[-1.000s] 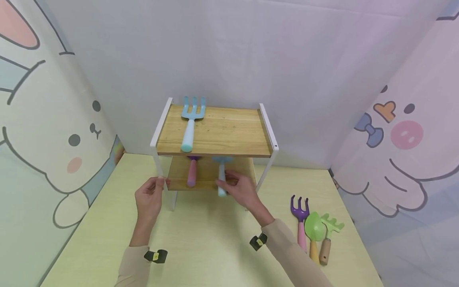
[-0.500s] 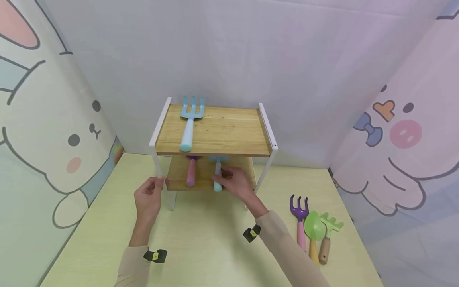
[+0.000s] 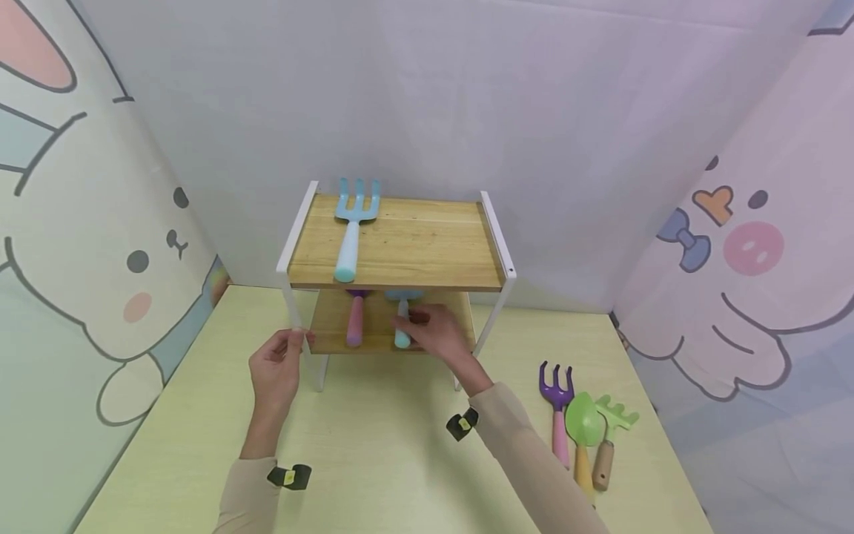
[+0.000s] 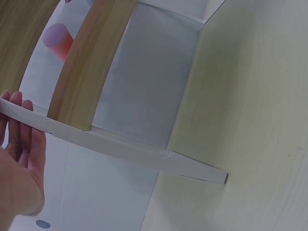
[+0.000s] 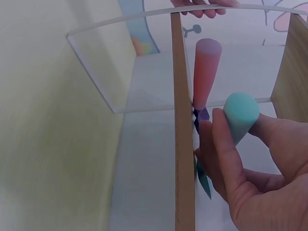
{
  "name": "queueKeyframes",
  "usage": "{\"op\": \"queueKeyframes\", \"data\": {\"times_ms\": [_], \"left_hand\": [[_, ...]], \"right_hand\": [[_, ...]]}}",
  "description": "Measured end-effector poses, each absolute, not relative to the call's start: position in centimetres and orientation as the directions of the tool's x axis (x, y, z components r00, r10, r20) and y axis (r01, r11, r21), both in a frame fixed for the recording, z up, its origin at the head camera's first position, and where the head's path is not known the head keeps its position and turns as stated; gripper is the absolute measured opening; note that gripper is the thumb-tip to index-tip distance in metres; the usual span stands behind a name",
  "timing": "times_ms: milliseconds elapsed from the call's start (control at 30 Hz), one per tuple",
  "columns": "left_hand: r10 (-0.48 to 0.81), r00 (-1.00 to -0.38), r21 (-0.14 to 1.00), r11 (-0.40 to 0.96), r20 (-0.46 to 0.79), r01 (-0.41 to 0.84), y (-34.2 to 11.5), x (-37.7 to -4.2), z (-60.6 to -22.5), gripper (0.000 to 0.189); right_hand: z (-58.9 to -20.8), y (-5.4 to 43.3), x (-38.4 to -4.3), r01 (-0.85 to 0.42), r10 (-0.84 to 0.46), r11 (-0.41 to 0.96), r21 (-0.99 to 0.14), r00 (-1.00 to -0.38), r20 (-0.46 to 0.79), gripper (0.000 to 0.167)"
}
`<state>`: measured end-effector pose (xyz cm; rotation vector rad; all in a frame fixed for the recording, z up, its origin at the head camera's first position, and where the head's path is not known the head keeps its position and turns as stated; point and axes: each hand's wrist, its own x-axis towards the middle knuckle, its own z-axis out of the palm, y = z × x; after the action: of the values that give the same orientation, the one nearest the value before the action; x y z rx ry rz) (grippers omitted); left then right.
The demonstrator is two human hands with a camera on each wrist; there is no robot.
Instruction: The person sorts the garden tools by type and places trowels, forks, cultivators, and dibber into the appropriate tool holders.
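My right hand (image 3: 442, 337) pinches the pale blue handle (image 5: 242, 113) of a garden hand tool between thumb and fingers. That tool lies over the lower board (image 3: 376, 345) of a small two-tier shelf; the upper board hides most of its head, so its kind cannot be told. To its left lies a pink-handled tool (image 3: 355, 320) with a purple neck, its head also hidden. My left hand (image 3: 276, 368) holds the shelf's white left post (image 4: 103, 141), fingers curled round it. A light blue hand fork (image 3: 350, 241) rests on the upper board (image 3: 427, 245), tines toward the back.
On the table (image 3: 373, 460) at right lie a purple hand fork (image 3: 558, 408) with a pink handle, a green trowel (image 3: 584, 423) and a green rake (image 3: 614, 419) with a wooden handle. Cloth with cartoon figures surrounds the table on both sides.
My right hand has pushed the blue-handled tool farther back onto the lower board and slightly left. The left hand stays on the post.
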<state>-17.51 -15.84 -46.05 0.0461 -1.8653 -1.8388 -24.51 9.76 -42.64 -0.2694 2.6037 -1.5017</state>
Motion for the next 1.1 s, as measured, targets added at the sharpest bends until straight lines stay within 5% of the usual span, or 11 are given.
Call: {"op": "queueKeyframes", "data": {"times_ms": [1100], "left_hand": [[-0.376,-0.868,0.943,0.061,0.325,0.327,-15.85,-17.59,-46.2,0.024]], "right_hand": [[-43.63,9.55,-24.52,-0.151,-0.173,0.49,-0.859,-0.982,0.074,0.043]]}}
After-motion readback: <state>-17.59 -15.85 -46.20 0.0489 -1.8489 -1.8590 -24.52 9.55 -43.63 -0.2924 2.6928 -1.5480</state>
